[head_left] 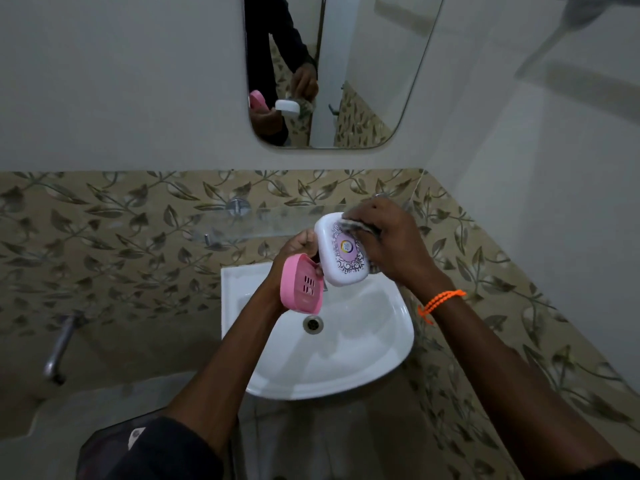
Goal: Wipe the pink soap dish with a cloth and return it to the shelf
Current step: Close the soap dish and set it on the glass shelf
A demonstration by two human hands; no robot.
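— Can we read the white lid's (341, 250) round label?
— No, too blurred. Our left hand (298, 247) grips the slotted pink soap dish (302, 289) and lid above the sink (388, 358); our right hand (391, 240) presses a cloth (355, 226) on it.

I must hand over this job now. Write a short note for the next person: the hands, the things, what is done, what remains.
Left hand: holds the pink soap dish base and the white lid, above the washbasin.
Right hand: presses the cloth on the lid's far end.
Done: dish taken down and opened.
Left: finish wiping, close it, return it to the glass shelf.
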